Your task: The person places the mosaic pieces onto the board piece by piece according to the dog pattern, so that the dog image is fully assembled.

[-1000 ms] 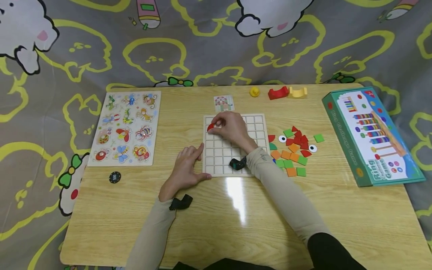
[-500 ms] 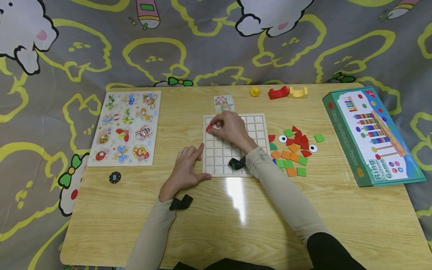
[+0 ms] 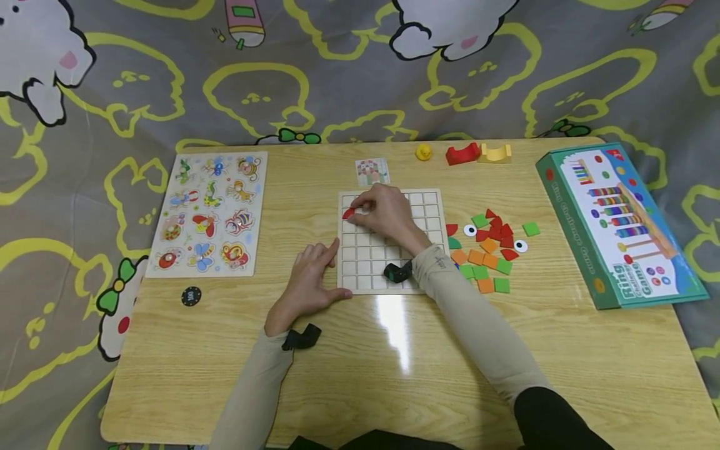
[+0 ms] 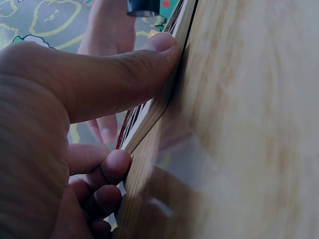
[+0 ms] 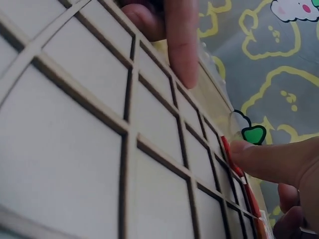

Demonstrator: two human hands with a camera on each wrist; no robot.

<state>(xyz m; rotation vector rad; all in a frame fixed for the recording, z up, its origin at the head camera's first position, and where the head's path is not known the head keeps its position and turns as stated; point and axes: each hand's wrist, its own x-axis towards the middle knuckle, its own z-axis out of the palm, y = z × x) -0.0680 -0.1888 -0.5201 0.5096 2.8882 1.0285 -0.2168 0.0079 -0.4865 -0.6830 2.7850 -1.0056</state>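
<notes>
A pale wooden grid board [image 3: 364, 267] lies mid-table. My right hand [image 3: 388, 212] is over its upper left, thumb and forefinger pinching a rounded red tile [image 3: 349, 214] at a cell by the left edge. In the right wrist view, the thumb touches this red tile [image 5: 232, 155], with more red farther along the edge; the forefinger's contact is hidden. My left hand [image 3: 308, 281] spans the board's near left corner, thumb on the front edge and forefinger on the left edge. The left wrist view has the thumb [image 4: 134, 74] lying straight against that edge.
Right of the board are loose red, orange and green tiles [image 3: 489, 256] and white discs with black centres [image 3: 520, 246]. Behind it are a picture card [image 3: 372, 171] and red and yellow blocks [image 3: 464, 154]. An animal puzzle [image 3: 207, 212] lies left, a game box [image 3: 621, 225] right.
The red tile has shifted slightly left and down at the cell with the right fingers. The left hand stays in place.
</notes>
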